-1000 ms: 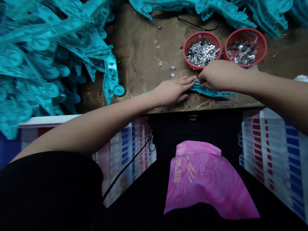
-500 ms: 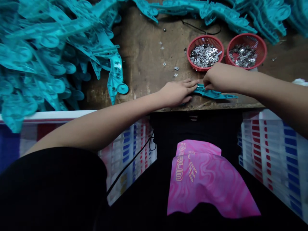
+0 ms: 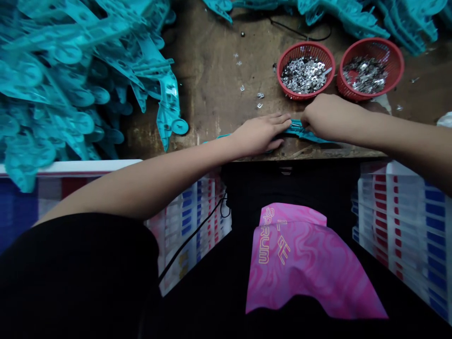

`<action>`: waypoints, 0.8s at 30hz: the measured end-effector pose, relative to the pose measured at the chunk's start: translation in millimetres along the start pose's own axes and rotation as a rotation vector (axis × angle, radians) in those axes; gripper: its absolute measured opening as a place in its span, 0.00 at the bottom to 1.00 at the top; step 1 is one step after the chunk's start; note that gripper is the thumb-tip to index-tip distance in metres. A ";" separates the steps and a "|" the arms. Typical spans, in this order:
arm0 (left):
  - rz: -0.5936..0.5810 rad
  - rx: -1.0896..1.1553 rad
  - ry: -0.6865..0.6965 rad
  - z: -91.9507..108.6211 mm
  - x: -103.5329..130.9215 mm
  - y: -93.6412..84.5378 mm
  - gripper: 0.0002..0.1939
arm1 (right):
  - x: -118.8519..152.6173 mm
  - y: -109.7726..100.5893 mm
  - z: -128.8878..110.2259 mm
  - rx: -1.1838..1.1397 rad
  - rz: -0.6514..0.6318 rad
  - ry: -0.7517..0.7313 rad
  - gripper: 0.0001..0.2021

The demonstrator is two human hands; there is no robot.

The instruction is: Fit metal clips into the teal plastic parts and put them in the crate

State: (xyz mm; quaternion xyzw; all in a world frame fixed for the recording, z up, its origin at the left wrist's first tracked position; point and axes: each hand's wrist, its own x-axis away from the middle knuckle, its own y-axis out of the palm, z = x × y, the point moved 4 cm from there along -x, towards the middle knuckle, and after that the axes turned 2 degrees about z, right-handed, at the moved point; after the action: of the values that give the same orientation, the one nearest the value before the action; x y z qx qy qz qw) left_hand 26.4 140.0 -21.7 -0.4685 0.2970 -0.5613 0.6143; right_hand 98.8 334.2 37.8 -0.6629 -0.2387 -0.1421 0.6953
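A long teal plastic part (image 3: 295,127) lies along the near edge of the wooden table. My left hand (image 3: 259,134) is laid over it, fingers stretched across the top and thumb on the near side, holding it against the table. My right hand (image 3: 319,117) is closed in a pinch over the same part, just right of my left fingertips. Whatever is between those fingers is hidden. Beyond my right hand stands a red basket (image 3: 281,84) of small silver metal pieces (image 3: 305,75).
A second red basket (image 3: 398,70) of metal pieces (image 3: 367,75) stands to the right. Teal parts (image 3: 70,84) are heaped on the left, with more (image 3: 346,16) along the back. Loose metal pieces (image 3: 260,95) dot the table (image 3: 212,70). Plastic crates (image 3: 402,221) flank my lap.
The view has shifted slightly, so the baskets appear a little higher and further right. Both hands stay on the teal part, the right one covering more of its right end.
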 end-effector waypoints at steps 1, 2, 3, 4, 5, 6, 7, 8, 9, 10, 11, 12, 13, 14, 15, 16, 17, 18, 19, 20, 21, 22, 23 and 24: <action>-0.003 -0.007 0.000 -0.1 -0.6 0.4 0.36 | 0.8 -0.7 -1.7 0.000 -0.002 0.009 0.25; -0.004 -0.015 0.004 -0.3 -1.0 1.0 0.36 | 0.9 -0.6 -1.6 -0.011 0.002 0.014 0.24; -0.005 -0.020 0.013 -0.6 -1.2 2.0 0.36 | 0.5 -0.1 0.1 -0.034 0.013 0.017 0.24; -0.002 -0.020 0.023 -1.1 -1.0 3.2 0.37 | 0.1 0.3 3.1 -0.063 0.030 0.020 0.23; 0.008 -0.015 0.032 -2.0 -0.5 4.8 0.37 | -0.1 0.1 6.7 -0.094 0.049 0.018 0.21; 0.024 -0.006 0.034 -3.4 0.2 6.6 0.37 | 0.5 -1.2 10.8 -0.121 0.067 0.020 0.20; 0.046 0.006 0.031 -5.3 1.0 8.5 0.38 | 1.9 -3.9 14.7 -0.139 0.087 0.025 0.18; 0.071 0.019 0.028 -7.2 1.7 10.5 0.40 | 4.1 -8.1 18.5 -0.140 0.102 0.041 0.17; 0.093 0.030 0.028 -8.9 2.4 12.3 0.42 | 7.1 -13.3 22.0 -0.124 0.112 0.069 0.16; 0.107 0.036 0.033 -10.2 2.7 14.0 0.43 | 10.6 -19.4 25.0 -0.099 0.119 0.105 0.16; 0.112 0.038 0.042 -10.9 2.8 15.5 0.44 | 14.2 -26.0 27.4 -0.075 0.130 0.139 0.17; 0.110 0.036 0.051 -11.1 2.6 16.4 0.43 | 17.7 -32.8 29.0 -0.068 0.156 0.169 0.18; 0.105 0.030 0.055 -10.9 2.2 16.8 0.41 | 21.0 -39.2 30.0 -0.091 0.194 0.185 0.21; 0.099 0.021 0.054 -10.4 1.7 16.5 0.40 | 23.8 -44.5 30.3 -0.150 0.243 0.187 0.24; 0.094 0.013 0.049 -9.7 1.2 15.8 0.39 | 26.1 -48.4 30.1 -0.232 0.291 0.171 0.27; 0.090 0.006 0.043 -8.8 0.7 14.8 0.38 | 27.8 -50.7 29.5 -0.315 0.333 0.147 0.29; 0.085 -0.001 0.039 -7.7 0.2 13.9 0.38 | 29.0 -51.5 28.7 -0.382 0.360 0.121 0.28; 0.075 -0.008 0.036 -6.7 -0.2 13.3 0.38 | 29.7 -51.1 27.7 -0.422 0.375 0.098 0.26; 0.065 -0.015 0.034 -5.9 -0.4 13.0 0.38 | 29.8 -49.9 26.4 -0.435 0.380 0.078 0.23; 0.057 -0.021 0.033 -5.3 -0.7 12.8 0.38 | 29.7 -48.5 25.2 -0.427 0.381 0.069 0.21; 0.052 -0.026 0.033 -5.0 -0.8 12.7 0.37 | 29.2 -47.0 24.0 -0.410 0.378 0.063 0.19; 0.050 -0.030 0.035 -4.8 -0.9 12.8 0.37 | 28.6 -46.0 22.9 -0.396 0.378 0.060 0.18; 0.047 -0.033 0.041 -4.6 -0.9 13.0 0.36 | 28.0 -45.3 21.7 -0.392 0.378 0.050 0.18; 0.045 -0.036 0.045 -4.5 -0.9 13.1 0.36 | 27.5 -45.1 20.9 -0.394 0.384 0.041 0.18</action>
State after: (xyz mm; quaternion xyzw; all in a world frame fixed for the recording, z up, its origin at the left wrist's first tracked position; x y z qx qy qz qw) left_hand 27.6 138.8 -35.5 -0.4599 0.3313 -0.5521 0.6115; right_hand 95.8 354.5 90.8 -0.8155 -0.0621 -0.0646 0.5718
